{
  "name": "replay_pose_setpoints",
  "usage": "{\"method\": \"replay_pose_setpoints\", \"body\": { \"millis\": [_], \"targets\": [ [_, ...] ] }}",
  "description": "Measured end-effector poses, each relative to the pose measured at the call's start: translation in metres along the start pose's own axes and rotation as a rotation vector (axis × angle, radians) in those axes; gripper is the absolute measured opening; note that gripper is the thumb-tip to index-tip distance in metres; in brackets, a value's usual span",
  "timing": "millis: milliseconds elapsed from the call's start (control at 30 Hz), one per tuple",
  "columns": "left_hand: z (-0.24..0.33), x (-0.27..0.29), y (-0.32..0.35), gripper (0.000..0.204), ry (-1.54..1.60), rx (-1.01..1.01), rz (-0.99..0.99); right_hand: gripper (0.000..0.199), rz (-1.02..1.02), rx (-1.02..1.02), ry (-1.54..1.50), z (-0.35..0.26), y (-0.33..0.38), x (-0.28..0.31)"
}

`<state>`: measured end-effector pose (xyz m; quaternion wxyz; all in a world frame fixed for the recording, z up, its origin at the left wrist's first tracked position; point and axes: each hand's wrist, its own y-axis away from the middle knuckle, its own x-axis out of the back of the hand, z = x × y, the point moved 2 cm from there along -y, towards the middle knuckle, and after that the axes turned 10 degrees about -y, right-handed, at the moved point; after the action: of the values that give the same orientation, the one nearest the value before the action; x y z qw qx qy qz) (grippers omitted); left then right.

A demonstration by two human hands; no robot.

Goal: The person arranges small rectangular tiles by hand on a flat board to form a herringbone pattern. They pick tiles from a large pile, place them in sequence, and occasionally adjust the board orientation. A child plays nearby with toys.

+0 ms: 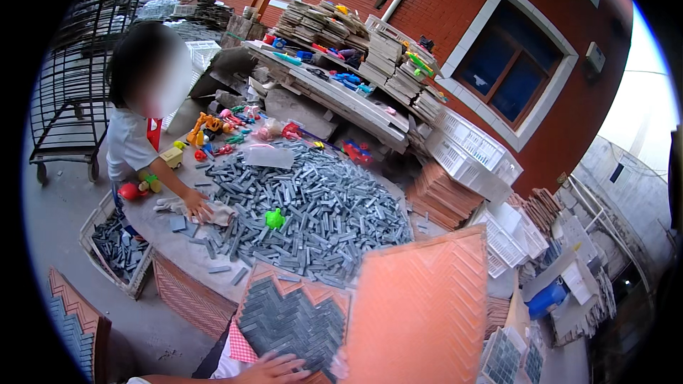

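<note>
My left hand (274, 370) lies with fingers stretched out on the near part of an orange mould board filled with dark grey tile strips (292, 323) in a zigzag pattern. Just right of it, an orange mould board with herringbone grooves (420, 306) stands raised and tilted, without strips in its visible grooves. The fingers of my right hand (340, 364) show at this board's lower left edge and grip it; the rest of that hand is hidden. Beyond both boards spreads a large heap of loose grey tile strips (320, 206), with a green toy (274, 219) on top.
Across the table at left, another person's hand (198, 206) touches a pale work glove (220, 215). A crate of strips (114, 249) stands below. Toys (206, 128) lie at the far side. White crates (473, 149) and stacked orange boards (445, 195) stand right.
</note>
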<state>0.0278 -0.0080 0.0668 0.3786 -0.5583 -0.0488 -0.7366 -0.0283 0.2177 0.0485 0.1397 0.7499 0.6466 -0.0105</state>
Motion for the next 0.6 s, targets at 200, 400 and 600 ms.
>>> {"method": "replay_pose_setpoints", "body": {
  "millis": [200, 400, 600],
  "targets": [
    [-0.051, -0.063, 0.132, 0.041, -0.296, 0.321, -0.243, 0.038, 0.009, -0.023, 0.032, 0.005, 0.005, 0.006],
    [-0.103, -0.048, 0.220, 0.022, -0.359, 0.874, -0.521, 0.040, 0.059, -0.017, 0.059, 0.002, 0.002, 0.022],
    [-0.206, 0.045, 0.061, 0.016, -0.294, 1.059, -0.043, 0.043, 0.119, -0.032, 0.107, 0.007, -0.005, 0.045]
  ]
}}
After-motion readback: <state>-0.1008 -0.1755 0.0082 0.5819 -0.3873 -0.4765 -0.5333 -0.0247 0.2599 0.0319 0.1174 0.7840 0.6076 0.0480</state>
